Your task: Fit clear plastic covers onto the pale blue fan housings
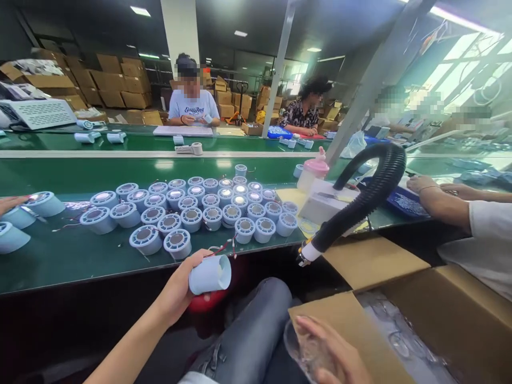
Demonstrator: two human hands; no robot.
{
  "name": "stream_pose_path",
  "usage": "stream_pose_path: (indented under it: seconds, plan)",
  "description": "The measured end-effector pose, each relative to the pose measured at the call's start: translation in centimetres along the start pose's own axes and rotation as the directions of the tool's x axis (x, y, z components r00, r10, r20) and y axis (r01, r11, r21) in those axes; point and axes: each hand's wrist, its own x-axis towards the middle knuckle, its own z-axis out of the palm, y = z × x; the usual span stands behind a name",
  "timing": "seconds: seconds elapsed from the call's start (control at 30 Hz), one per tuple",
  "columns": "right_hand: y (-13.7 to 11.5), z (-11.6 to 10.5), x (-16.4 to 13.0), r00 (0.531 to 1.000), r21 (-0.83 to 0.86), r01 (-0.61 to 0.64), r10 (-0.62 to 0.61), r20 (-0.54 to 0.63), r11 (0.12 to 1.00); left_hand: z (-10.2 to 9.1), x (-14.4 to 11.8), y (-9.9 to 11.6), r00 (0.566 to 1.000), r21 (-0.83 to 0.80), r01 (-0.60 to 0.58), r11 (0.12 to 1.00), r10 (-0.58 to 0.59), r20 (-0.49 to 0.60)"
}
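Nearest the lens, a clear thin plastic piece (298,344) is pinched in the right hand (336,354) over an open brown cardboard box (440,314). A pale blue cylindrical plastic housing (210,274) with red wires is gripped by the left hand (180,288) below the green counter (72,256); those wires could likely be snagged. No legible writing is seen on these.

place: factory assembly line | long green counter (80,256) with rows of pale blue fan housings (192,210) | seated workers (192,101) opposite | stacked cardboard boxes (120,80) behind | black extraction hose (360,197) | ceiling strip lights (140,10)
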Motion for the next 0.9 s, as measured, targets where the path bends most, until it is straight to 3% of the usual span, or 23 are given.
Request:
stream_pose_path:
  seconds: [0.07, 0.13, 0.2, 0.27, 0.33, 0.4, 0.5, 0.6, 0.7, 0.77, 0.9]
  plan:
    - [-1.9, 2.2, 1.7, 0.988, -0.115, 0.151, -0.148, 0.038, 0.982, 0.5, 0.1, -0.5, 0.982, -0.141, 0.187, 0.972, -0.183, 0.04]
    - [-3.4, 3.5, 3.1, 0.976, -0.228, 0.219, -0.209, 0.066, 0.949, 0.9, 0.5, -1.2, 0.931, -0.205, 0.361, 0.91, -0.339, 0.136]
    - [-4.6, 4.2, 4.0, 0.966, -0.352, 0.256, -0.25, 0.061, 0.9, 1.1, 0.7, -2.1, 0.854, -0.178, 0.507, 0.843, -0.464, 0.235]
    - [-5.5, 4.4, 4.4, 0.956, -0.461, 0.278, -0.291, 0.042, 0.843, 1.5, 0.7, -2.9, 0.797, -0.06, 0.566, 0.822, -0.527, 0.295]
    - [-6.3, 4.6, 4.5, 0.949, -0.539, 0.281, -0.314, 0.034, 0.794, 2.0, 0.7, -3.5, 0.791, 0.088, 0.512, 0.855, -0.509, 0.34]
    - [-6.9, 4.8, 4.7, 0.955, -0.604, 0.262, -0.294, 0.047, 0.753, 2.6, 0.9, -3.7, 0.81, 0.223, 0.384, 0.896, -0.443, 0.385]
    - [-7.2, 5.1, 4.8, 0.982, -0.686, 0.162, -0.187, 0.038, 0.709, 3.5, 1.4, -3.6, 0.805, 0.426, 0.216, 0.879, -0.407, 0.432]
    - [-7.1, 5.1, 4.9, 0.995, -0.723, 0.077, -0.097, 0.014, 0.686, 4.3, 2.0, -3.7, 0.799, 0.592, -0.049, 0.804, -0.324, 0.506]
    - [-6.9, 4.8, 5.0, 0.996, -0.729, 0.074, -0.08, 0.027, 0.68, 4.8, 2.4, -4.3, 0.792, 0.685, -0.283, 0.671, -0.238, 0.562]
    - [-6.7, 4.5, 5.2, 0.999, -0.72, 0.051, -0.033, 0.038, 0.692, 5.0, 2.5, -4.6, 0.803, 0.728, -0.322, 0.605, -0.233, 0.549]
    - [-5.7, 4.4, 5.8, 0.97, -0.668, -0.102, 0.221, 0.096, 0.737, 5.7, 2.3, -4.5, 0.821, 0.771, -0.358, 0.527, -0.216, 0.529]
